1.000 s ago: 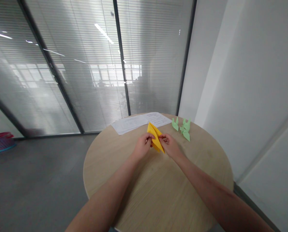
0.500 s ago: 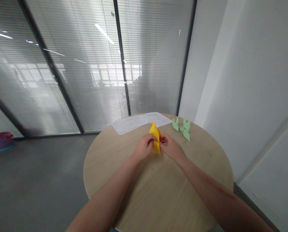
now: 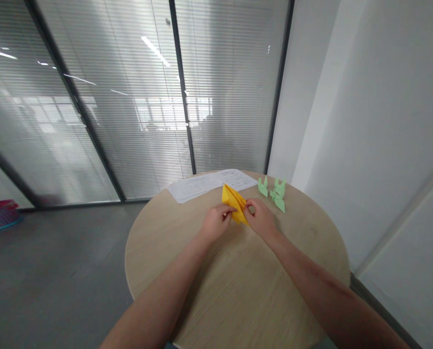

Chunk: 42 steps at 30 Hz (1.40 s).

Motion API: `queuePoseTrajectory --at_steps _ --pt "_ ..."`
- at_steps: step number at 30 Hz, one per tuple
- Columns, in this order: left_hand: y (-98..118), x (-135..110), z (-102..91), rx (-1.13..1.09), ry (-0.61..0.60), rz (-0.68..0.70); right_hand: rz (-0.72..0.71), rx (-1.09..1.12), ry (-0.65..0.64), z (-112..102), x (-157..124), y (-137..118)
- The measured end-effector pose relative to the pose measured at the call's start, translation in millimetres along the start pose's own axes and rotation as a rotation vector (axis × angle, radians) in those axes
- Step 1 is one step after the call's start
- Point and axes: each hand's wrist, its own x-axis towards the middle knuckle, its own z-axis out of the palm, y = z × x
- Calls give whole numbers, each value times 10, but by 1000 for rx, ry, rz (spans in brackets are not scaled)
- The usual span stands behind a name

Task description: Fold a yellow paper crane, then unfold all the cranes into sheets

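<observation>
A folded yellow paper (image 3: 232, 198) is held between my two hands above the middle of the round table. My left hand (image 3: 218, 220) pinches its left side, thumb and fingers pressed together on the paper. On the other side, my right hand (image 3: 260, 216) grips the right edge, its thumb and forefinger closed on the fold. The paper leans to the left at its top and shows a lengthwise crease. My fingers cover parts of both sides. Beyond my right hand stand green folded-paper figures (image 3: 279, 193) with pointed tips, and another green figure (image 3: 263, 187) is beside them.
The round wooden table (image 3: 209, 300) bears white printed sheets (image 3: 196, 187) at its far edge. Past it is a glass partition with blinds (image 3: 231, 140), and a white wall (image 3: 391, 145) rises on the right. A red and blue basket (image 3: 1, 214) sits on the floor at far left.
The yellow paper has turned from nearly upright to a slanted pose, showing a broader face. My right hand has shifted slightly up and right; my left hand stays nearly in place.
</observation>
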Motion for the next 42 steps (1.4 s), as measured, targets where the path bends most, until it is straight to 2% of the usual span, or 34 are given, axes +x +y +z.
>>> queuePoseTrajectory --at_steps 7,16,21,25,33,38,42 --pt "-53 11 7 -14 57 -178 215 233 90 -4 10 -12" --pt "-47 26 -5 2 114 -241 249 314 126 25 -5 -5" --pt "-52 16 -28 -4 183 -208 276 297 111 36 -4 44" --pt "-62 4 -35 71 122 -119 269 241 81 67 -1 65" --pt "-42 -3 -20 179 -153 87 247 316 -23 115 4 86" --pt "-86 -13 -22 204 -98 47 302 293 -23 113 7 125" --pt "-111 -11 -28 244 -31 -58 433 432 -76 136 -7 114"
